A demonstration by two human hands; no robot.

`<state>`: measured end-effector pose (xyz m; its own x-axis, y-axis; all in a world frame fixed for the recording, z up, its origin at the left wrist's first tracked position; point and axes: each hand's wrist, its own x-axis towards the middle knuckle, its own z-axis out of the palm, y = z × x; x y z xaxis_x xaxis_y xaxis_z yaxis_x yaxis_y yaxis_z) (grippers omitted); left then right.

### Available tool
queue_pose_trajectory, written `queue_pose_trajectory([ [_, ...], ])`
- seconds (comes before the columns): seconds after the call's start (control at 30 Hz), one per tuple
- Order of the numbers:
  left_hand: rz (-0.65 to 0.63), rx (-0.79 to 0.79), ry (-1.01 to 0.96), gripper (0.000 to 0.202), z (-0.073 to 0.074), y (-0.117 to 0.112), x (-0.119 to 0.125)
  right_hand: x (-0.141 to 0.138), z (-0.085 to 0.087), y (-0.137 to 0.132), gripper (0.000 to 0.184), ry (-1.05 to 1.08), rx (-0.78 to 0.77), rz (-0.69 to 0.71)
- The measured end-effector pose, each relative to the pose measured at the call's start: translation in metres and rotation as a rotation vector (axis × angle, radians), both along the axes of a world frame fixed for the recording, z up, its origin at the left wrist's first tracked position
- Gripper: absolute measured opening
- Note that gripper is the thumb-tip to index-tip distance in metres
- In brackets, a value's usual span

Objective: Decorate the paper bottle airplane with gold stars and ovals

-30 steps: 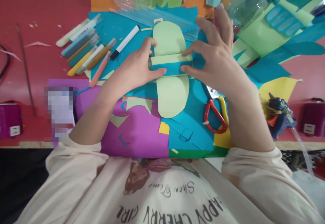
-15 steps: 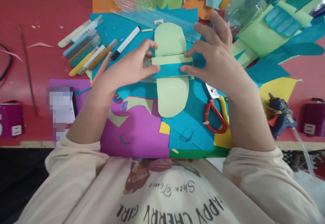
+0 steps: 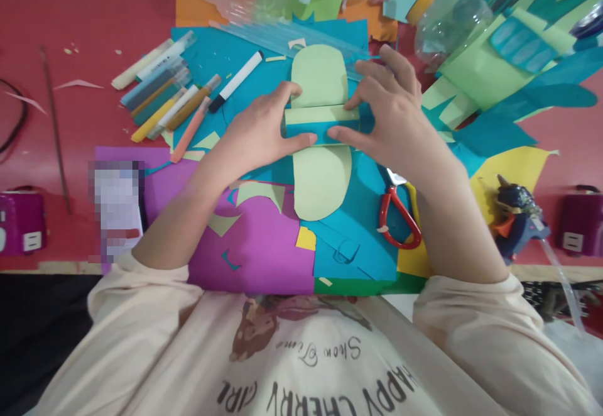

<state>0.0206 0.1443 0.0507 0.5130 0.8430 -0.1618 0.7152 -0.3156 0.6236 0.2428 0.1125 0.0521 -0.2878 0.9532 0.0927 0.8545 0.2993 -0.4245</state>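
A light-green paper cutout with rounded ends (image 3: 321,183) lies in the middle, crossed by a blue and light-green paper strip (image 3: 321,128). My left hand (image 3: 264,120) grips the strip's left part, its thumb flat on the blue band and its index finger bent at the upper edge. From the right, my right hand (image 3: 393,105) pinches the strip between thumb and index finger, the other fingers raised and curled. Beside my right wrist, red-and-yellow-handled scissors (image 3: 385,208) lie partly under the forearm. The strip's ends are partly hidden by my hands.
Several markers (image 3: 164,105) lie at left, with a black-and-white marker (image 3: 238,80) nearer. A phone (image 3: 117,208) rests on purple paper (image 3: 254,259). Clear plastic bottles (image 3: 452,23) and green paper cutouts (image 3: 480,70) fill the back. A glue gun (image 3: 521,218) stands at right.
My left thumb has slid right along the blue band, and my left index finger has come onto the cutout's edge. The raised fingers of my right hand have lowered and curled in.
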Motion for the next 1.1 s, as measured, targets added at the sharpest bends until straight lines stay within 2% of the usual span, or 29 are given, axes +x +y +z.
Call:
queue_pose_trajectory([
  [0.1, 0.026, 0.028, 0.000, 0.059, -0.004, -0.003, 0.003, -0.009, -0.002, -0.004, 0.027, -0.014, 0.018, -0.042],
  [0.2, 0.018, 0.023, -0.004, 0.062, -0.005, -0.003, 0.003, -0.012, -0.003, -0.006, 0.026, -0.011, 0.009, -0.016],
  [0.4, 0.002, -0.088, 0.016, 0.065, 0.007, 0.000, -0.001, 0.004, -0.001, 0.002, 0.021, 0.020, -0.061, 0.048],
  [0.53, -0.003, -0.113, 0.048, 0.064, 0.012, -0.001, -0.001, 0.010, 0.000, 0.005, 0.026, 0.027, -0.061, 0.075],
  [0.77, 0.179, 0.047, 0.163, 0.073, 0.003, -0.012, 0.017, -0.011, 0.003, -0.004, 0.024, -0.017, 0.018, 0.000],
  [0.93, 0.093, 0.001, 0.071, 0.075, 0.001, -0.008, 0.009, 0.001, 0.005, -0.001, 0.028, -0.013, -0.052, 0.069],
  [1.1, -0.012, -0.076, -0.005, 0.070, -0.001, 0.005, -0.009, 0.011, 0.011, 0.004, 0.032, -0.051, -0.127, 0.041],
])
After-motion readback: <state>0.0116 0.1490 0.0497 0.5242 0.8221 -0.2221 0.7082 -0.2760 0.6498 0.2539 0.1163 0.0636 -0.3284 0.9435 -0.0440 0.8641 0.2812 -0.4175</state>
